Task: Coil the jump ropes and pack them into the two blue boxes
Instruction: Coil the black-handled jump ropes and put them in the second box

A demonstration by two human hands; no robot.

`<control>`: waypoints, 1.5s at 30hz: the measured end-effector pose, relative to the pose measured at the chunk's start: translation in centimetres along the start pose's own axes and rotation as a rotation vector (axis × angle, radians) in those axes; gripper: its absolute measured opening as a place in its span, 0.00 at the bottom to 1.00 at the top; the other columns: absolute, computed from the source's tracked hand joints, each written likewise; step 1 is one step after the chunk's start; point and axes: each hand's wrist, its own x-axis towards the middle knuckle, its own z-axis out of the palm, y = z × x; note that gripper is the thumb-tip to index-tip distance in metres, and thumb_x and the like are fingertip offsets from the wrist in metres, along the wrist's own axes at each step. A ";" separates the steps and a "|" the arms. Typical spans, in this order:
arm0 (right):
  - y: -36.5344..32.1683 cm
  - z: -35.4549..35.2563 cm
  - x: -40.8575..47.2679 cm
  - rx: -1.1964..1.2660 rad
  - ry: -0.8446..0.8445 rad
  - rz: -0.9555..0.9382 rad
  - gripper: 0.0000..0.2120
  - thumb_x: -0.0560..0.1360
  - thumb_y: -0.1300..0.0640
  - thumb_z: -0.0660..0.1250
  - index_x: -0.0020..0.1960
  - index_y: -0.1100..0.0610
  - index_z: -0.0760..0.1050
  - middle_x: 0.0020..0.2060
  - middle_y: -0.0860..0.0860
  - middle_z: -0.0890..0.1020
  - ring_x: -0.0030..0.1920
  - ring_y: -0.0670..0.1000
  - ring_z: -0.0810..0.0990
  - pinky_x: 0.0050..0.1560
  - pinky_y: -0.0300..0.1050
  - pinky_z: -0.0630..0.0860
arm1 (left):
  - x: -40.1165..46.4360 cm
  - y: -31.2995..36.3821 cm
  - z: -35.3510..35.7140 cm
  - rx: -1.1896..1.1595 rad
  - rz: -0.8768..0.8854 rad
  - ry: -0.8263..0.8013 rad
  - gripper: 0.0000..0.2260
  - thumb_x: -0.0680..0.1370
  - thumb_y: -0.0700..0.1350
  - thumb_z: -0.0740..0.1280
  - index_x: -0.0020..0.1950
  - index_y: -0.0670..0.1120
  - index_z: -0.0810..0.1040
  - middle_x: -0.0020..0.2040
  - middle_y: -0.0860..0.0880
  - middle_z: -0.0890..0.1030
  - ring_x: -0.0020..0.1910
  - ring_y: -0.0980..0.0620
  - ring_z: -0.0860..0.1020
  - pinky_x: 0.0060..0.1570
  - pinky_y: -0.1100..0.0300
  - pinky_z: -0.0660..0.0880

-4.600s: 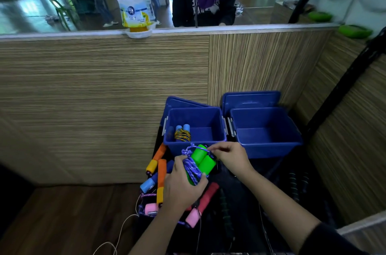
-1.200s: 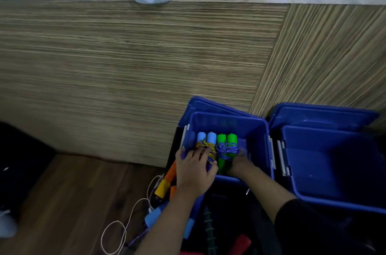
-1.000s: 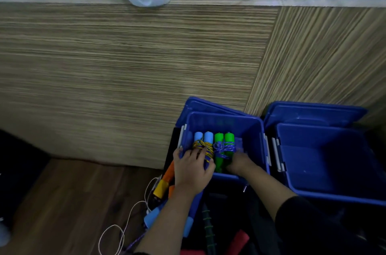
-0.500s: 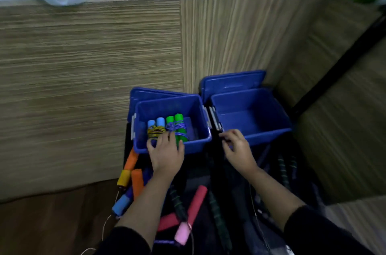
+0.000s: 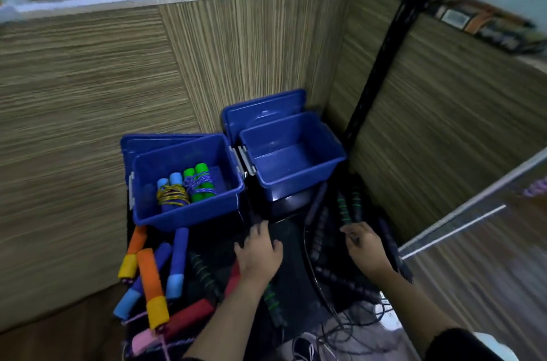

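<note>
Now left box at 10 o'clock holds 2 coiled ropes: blue-handled & green-handled. Right box at 1. Left hand fingers spread, holding nothing. Right hand fingers loosely curled by black/green handles, grip can't tell. Loose ropes at 8.
</note>
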 end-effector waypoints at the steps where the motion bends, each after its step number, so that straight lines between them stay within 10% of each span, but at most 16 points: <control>1: 0.6 -0.1 -0.2 -0.005 -0.030 -0.010 0.12 0.70 0.74 0.63 0.47 0.63 0.81 0.43 0.53 0.76 0.41 0.52 0.77 0.44 0.25 0.66 | 0.0 0.5 0.3 -0.013 -0.011 -0.041 0.24 0.78 0.52 0.58 0.74 0.51 0.60 0.71 0.49 0.66 0.66 0.46 0.71 0.66 0.45 0.64; 18: 4.8 -0.2 -0.2 0.160 -0.464 -0.013 0.08 0.73 0.63 0.70 0.51 0.56 0.77 0.39 0.47 0.74 0.41 0.37 0.76 0.45 0.26 0.69 | 6.2 8.4 4.5 -0.266 0.108 -0.175 0.22 0.80 0.50 0.60 0.73 0.58 0.62 0.67 0.49 0.69 0.62 0.46 0.73 0.59 0.48 0.73; 25: 5.9 -1.0 -1.2 0.002 -0.763 -0.036 0.28 0.63 0.54 0.79 0.59 0.57 0.75 0.50 0.49 0.72 0.50 0.46 0.73 0.51 0.34 0.70 | 7.0 8.3 5.6 -0.250 0.054 -0.069 0.17 0.81 0.45 0.61 0.69 0.57 0.69 0.61 0.47 0.74 0.58 0.44 0.74 0.55 0.50 0.75; 38: 6.7 -0.2 -2.3 -0.093 -0.690 -0.068 0.25 0.67 0.50 0.74 0.61 0.57 0.74 0.51 0.48 0.70 0.52 0.46 0.72 0.54 0.36 0.69 | 4.3 4.1 5.2 -0.206 -0.120 -0.094 0.25 0.76 0.45 0.64 0.73 0.46 0.64 0.61 0.41 0.67 0.58 0.39 0.72 0.57 0.49 0.73; 45: 7.5 -2.6 -0.4 -0.304 0.021 0.142 0.17 0.69 0.58 0.73 0.57 0.61 0.76 0.50 0.61 0.75 0.52 0.65 0.75 0.51 0.55 0.75 | 3.0 3.4 5.6 -0.249 -0.084 -0.076 0.19 0.78 0.45 0.65 0.67 0.42 0.70 0.59 0.40 0.71 0.56 0.40 0.74 0.56 0.51 0.73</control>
